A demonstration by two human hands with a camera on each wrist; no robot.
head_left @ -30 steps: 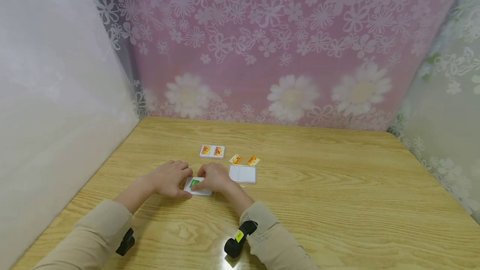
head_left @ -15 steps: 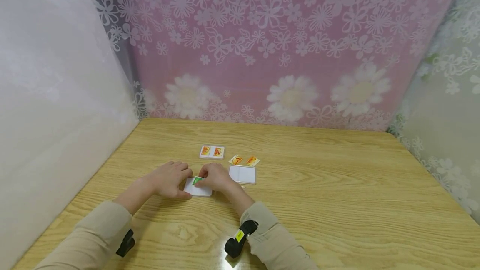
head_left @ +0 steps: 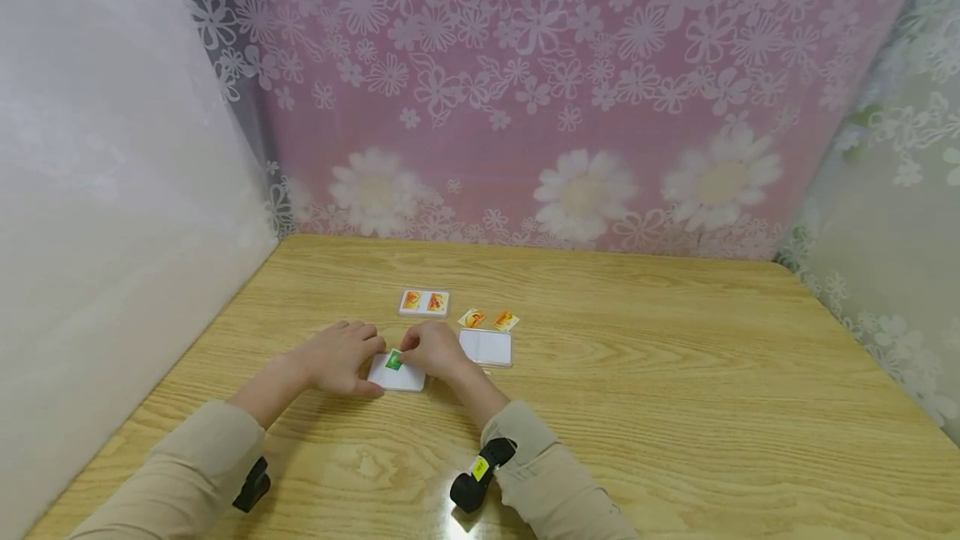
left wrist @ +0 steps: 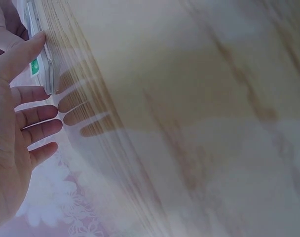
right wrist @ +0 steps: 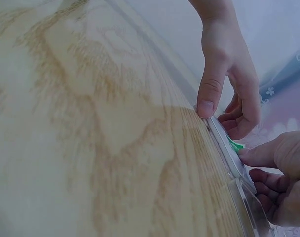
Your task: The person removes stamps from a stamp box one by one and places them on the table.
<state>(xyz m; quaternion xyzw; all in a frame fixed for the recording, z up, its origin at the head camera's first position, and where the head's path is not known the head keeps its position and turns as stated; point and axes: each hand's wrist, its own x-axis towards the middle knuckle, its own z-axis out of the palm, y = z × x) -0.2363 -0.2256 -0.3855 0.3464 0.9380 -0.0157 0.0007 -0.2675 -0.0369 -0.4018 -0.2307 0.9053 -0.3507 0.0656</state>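
On the wooden table lies a flat white rectangular case [head_left: 406, 382] with clear plastic edges. My left hand [head_left: 341, 359] holds it by its left end, thumb at the near edge and fingers at the far edge. A small green picture card [head_left: 393, 360] sits at a slant over the case's far left part. My right hand [head_left: 435, 351] pinches the card's right corner between thumb and curled fingers. In the right wrist view, the right thumb [right wrist: 258, 155] touches the green piece on top of the case. Its underside is hidden.
Just right of the hands lies another white case [head_left: 485, 348] in a clear frame. Behind it are two small orange picture cards, a left one [head_left: 472, 319] and a right one [head_left: 506, 322]. Farther back, a clear case [head_left: 424, 303] holds two orange pictures.
The green card has shifted slightly toward the far edge and turned to a slant, with more of it showing. My right fingers moved back to its right corner; the left hand stays put.
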